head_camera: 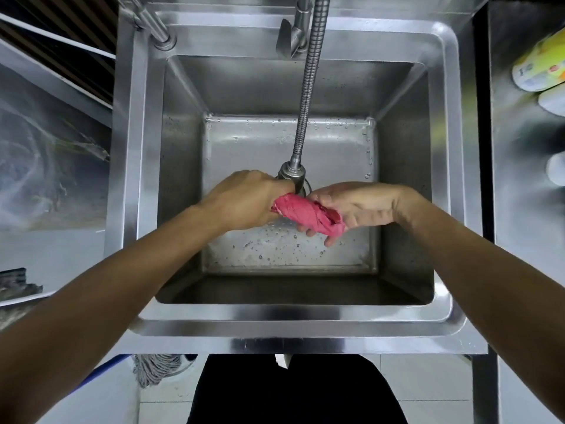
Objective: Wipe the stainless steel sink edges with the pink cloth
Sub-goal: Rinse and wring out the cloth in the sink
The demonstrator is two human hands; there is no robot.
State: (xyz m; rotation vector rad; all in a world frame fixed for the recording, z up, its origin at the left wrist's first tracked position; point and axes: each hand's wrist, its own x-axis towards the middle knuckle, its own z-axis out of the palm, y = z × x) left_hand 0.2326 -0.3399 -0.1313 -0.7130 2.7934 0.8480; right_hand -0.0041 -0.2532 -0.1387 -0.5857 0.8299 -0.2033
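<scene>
- The pink cloth [308,216] is rolled into a tight twisted bundle and held in the air over the basin of the stainless steel sink [293,315], near the middle of the view.
- The left hand [244,200] closes over the cloth's end at 9 o'clock, its fingers [282,191] curled round the fabric in a fist.
- The right hand [360,206] holds the other end at 3 o'clock, palm turned up; its fingers [331,240] wrap under the bundle and pinch it against the palm.
- The cloth touches neither the sink edges nor the basin floor.
- A flexible faucet hose [308,87] hangs down from 12 o'clock, and its spray head [292,172] sits just behind the two hands, close to the cloth.
- Water droplets [275,240] speckle the basin floor below the hands.
- At 2 o'clock, on the worktop [519,209] beside the sink, lies a yellow and green bottle [541,67], blurred.
- At 7 o'clock, on the floor below the sink's front edge, a grey mop head [156,368] shows.
</scene>
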